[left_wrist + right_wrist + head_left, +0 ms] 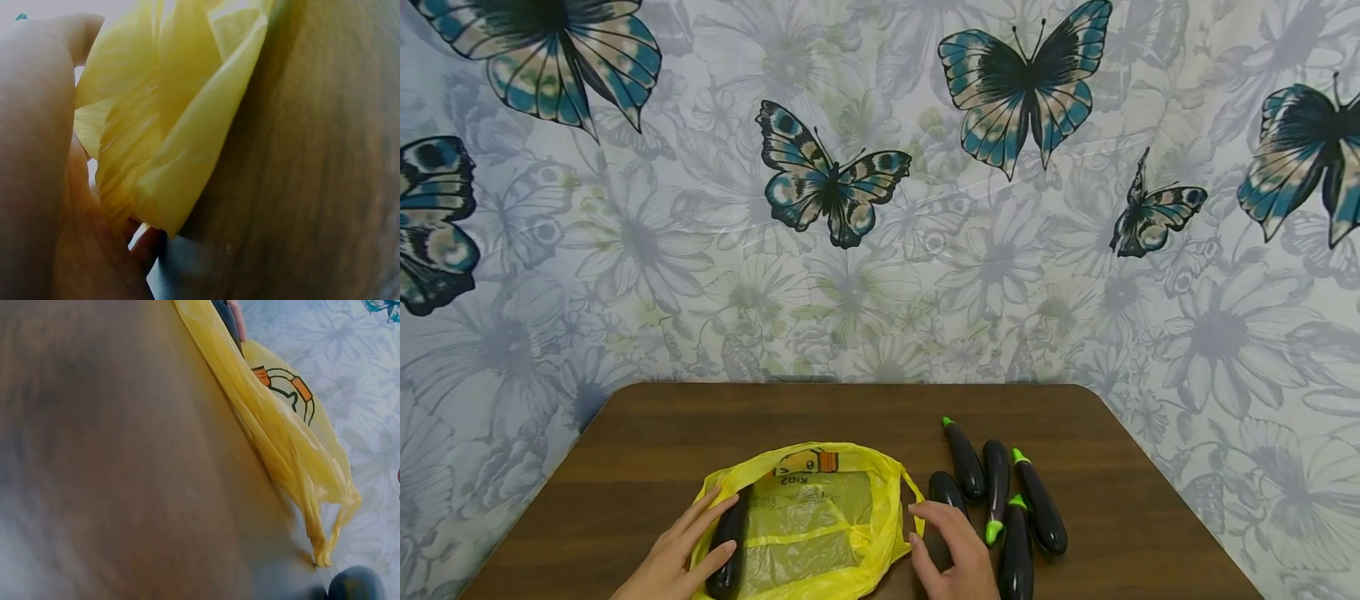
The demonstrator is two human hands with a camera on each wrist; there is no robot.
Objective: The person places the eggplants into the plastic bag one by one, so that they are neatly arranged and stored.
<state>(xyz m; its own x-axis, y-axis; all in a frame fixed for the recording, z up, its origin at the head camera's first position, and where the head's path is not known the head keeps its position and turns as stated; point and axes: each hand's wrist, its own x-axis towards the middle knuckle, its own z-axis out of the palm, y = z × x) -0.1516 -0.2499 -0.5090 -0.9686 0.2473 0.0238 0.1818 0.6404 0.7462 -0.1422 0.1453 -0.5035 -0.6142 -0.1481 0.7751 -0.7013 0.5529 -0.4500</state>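
Nearest the viewer, at the bottom edge, are a person's two bare hands. The left hand (681, 546) has its fingers and thumb spread, fairly straight, lying over the left rim of a yellow plastic bag (886, 508), the fingertips and thumb reaching onto a dark, glossy eggplant (727, 542) just inside that rim. How firmly it presses cannot be told. The right hand (955, 550) has its thumb and forefinger apart, with the bag's loop handle (919, 523) between or just beside their tips; whether they touch it is unclear.

The bag lies between the hands, its wide mouth facing up. The eggplant inside lies along the left wall, its length running away from the viewer. On the bag's far inner wall is a black-outlined print (805, 461) with orange patches, its lettering upside down.

To the right of the bag, five more eggplants lie in a loose cluster. The nearest (1017, 554) is beside the right hand; one (946, 487) is partly hidden behind that hand. Beyond them are a right-hand one (1041, 508), a middle one (996, 479) with its bright green cap toward the viewer, and the farthest (964, 462), cap pointing away.

All rest on a brown wood-grain counter (1120, 533) with rounded far corners. Behind it rises a pale floral backdrop (880, 308) with large teal, cream and black butterflies (1026, 83).
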